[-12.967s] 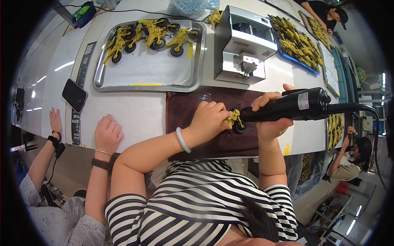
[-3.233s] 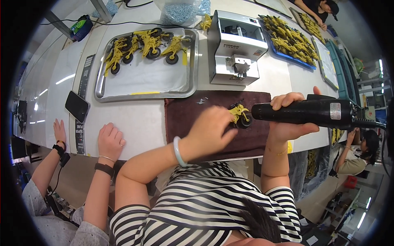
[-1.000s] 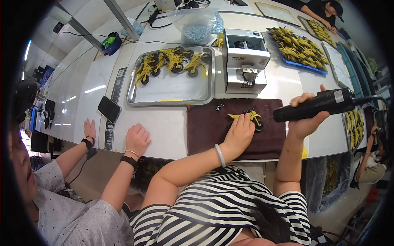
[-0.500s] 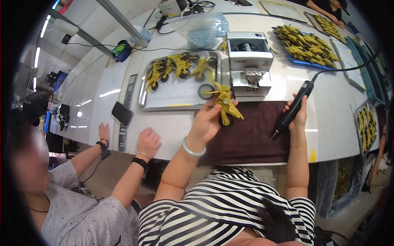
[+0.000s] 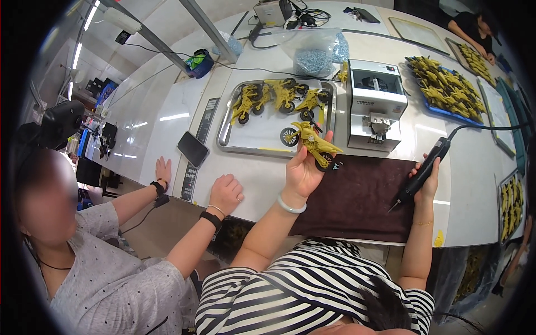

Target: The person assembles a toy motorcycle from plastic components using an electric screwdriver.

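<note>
In my left hand (image 5: 300,177) is a yellow toy motorcycle (image 5: 312,140) with black spoked wheels, lying side-up over the near right corner of the metal tray (image 5: 251,137). My fingers are closed round its underside, with the thumb at its near side. My right hand (image 5: 429,181) is wrapped round a black electric screwdriver (image 5: 424,170), its cord running off to the right. The screwdriver's thin bit points down and left over a dark brown mat (image 5: 357,201), apart from the motorcycle. Several more yellow toy motorcycles (image 5: 285,95) stand at the tray's far side.
A white-and-silver machine (image 5: 377,106) stands right of the tray. Behind it lie bags of small silvery parts (image 5: 314,61). A blue tray (image 5: 455,114) heaped with yellow parts is farther right. At left, a co-worker's hands (image 5: 226,191) rest near a phone (image 5: 193,149).
My left hand has turned the motorcycle, so its side and both wheels now show. The whole view has shifted, with the scene sitting farther right and lower. The screwdriver stays in my right hand.
</note>
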Motion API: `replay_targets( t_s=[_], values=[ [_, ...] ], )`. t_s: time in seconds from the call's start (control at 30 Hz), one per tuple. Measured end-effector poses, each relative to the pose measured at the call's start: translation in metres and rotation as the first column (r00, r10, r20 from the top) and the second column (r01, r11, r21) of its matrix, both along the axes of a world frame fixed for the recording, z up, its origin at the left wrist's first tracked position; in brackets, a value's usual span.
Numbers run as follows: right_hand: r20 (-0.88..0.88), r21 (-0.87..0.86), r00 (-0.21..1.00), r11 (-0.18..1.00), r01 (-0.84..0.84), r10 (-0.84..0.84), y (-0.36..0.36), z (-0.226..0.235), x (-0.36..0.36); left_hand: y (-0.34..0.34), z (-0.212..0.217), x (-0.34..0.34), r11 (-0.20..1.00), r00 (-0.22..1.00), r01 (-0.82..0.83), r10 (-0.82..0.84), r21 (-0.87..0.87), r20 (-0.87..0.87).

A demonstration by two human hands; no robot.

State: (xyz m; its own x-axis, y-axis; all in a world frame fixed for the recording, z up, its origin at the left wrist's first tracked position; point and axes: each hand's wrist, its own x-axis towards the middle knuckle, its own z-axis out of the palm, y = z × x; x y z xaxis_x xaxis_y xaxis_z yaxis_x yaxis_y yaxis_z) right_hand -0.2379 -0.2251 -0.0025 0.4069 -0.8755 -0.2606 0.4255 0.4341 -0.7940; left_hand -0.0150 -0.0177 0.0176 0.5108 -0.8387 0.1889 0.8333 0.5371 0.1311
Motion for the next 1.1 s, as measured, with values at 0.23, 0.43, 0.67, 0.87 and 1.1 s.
replay_targets(
  t_s=[0.23,0.43,0.67,0.87,1.1],
  values=[
    [-0.368,-0.353,0.925,0.935,-0.042,-0.098,-0.009,-0.027,0.005,0.002,0.006,0.004,0.998,0.993,0.062,-0.064,-0.017,-0.101],
    [-0.833,-0.547,0.339,0.747,-0.378,-0.438,0.008,0.005,0.011,0.014,0.004,0.022,0.991,0.997,-0.077,0.079,0.108,-0.015],
    [-0.544,-0.807,0.684,0.080,-0.585,-0.486,0.070,0.022,0.045,0.014,-0.005,0.026,0.967,0.990,-0.139,0.131,0.215,0.048],
    [-0.927,-0.256,0.245,0.000,-0.967,-0.284,0.132,0.022,0.080,0.020,-0.005,0.023,0.957,0.988,-0.154,0.146,0.247,0.048],
    [-0.930,-0.248,0.219,0.064,-0.967,-0.296,0.135,0.018,0.086,0.022,0.000,0.022,0.954,0.987,-0.159,0.157,0.256,0.028]
  ],
)
